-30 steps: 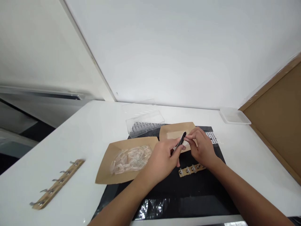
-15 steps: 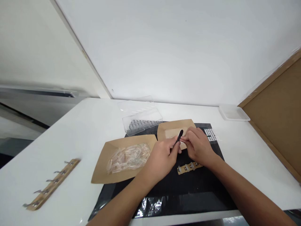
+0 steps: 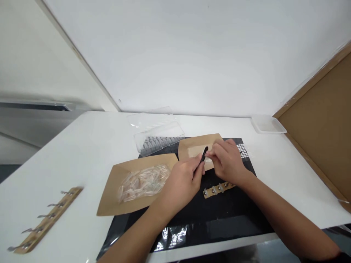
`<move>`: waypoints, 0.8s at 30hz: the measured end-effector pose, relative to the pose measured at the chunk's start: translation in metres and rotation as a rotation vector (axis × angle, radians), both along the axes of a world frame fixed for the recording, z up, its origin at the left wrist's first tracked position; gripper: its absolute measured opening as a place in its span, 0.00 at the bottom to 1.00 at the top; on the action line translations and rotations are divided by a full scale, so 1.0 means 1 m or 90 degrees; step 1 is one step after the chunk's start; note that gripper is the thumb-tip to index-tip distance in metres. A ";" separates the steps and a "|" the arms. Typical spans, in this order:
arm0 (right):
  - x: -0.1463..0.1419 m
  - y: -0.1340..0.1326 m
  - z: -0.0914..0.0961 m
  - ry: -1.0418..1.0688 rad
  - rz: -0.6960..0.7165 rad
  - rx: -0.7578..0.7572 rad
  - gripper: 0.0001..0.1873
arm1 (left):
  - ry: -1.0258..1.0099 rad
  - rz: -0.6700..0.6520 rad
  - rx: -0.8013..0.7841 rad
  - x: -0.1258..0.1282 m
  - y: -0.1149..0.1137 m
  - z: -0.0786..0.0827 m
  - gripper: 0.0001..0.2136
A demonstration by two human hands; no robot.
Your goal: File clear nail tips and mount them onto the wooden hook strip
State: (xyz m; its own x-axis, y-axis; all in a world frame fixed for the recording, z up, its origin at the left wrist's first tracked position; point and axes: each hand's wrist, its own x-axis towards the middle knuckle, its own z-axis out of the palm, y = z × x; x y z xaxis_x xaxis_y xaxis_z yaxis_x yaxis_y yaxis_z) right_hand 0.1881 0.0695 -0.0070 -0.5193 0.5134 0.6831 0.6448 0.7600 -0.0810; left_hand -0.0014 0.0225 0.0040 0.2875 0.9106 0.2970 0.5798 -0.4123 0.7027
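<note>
My left hand (image 3: 182, 186) grips black tweezers (image 3: 203, 155) upright above a flat kraft paper tray (image 3: 196, 150). My right hand (image 3: 226, 162) pinches a small clear piece (image 3: 208, 155) at the tweezers' tip, and my fingers hide most of it. Just below my right hand, a short wooden strip with metal studs (image 3: 218, 190) lies on a black mat (image 3: 219, 223). To the left of my left hand, a larger kraft paper tray (image 3: 109, 193) holds a pile of clear pieces (image 3: 142, 183).
A clear plastic box with grey pieces (image 3: 157, 138) stands behind the trays. A sheet of small white dots (image 3: 242, 150) lies at the mat's back right. A white tray (image 3: 268, 124) sits near a cork board (image 3: 318, 120). A wooden strip with metal hooks (image 3: 45, 219) rests at the white table's (image 3: 82, 146) left.
The whole scene has drifted left and slightly up in view as my head turned. My hands stay together at the tweezers' tip, and neither has let go.
</note>
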 end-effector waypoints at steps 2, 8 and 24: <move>-0.001 -0.001 0.000 -0.019 0.013 -0.011 0.15 | 0.001 -0.003 0.012 0.000 -0.001 0.001 0.12; 0.003 -0.004 0.002 0.108 0.040 -0.076 0.11 | -0.002 0.008 0.036 -0.001 0.000 -0.002 0.12; 0.012 -0.008 -0.006 0.639 0.246 -0.658 0.14 | -0.051 0.016 0.143 0.002 -0.003 -0.007 0.19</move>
State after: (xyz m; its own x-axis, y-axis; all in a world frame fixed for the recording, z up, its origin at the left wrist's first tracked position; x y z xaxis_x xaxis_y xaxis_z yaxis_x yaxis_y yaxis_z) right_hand 0.2002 0.0615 -0.0132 -0.2785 0.9253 0.2574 -0.2273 0.1969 -0.9537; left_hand 0.0009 0.0192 -0.0034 0.2327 0.8255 0.5142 0.5380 -0.5497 0.6390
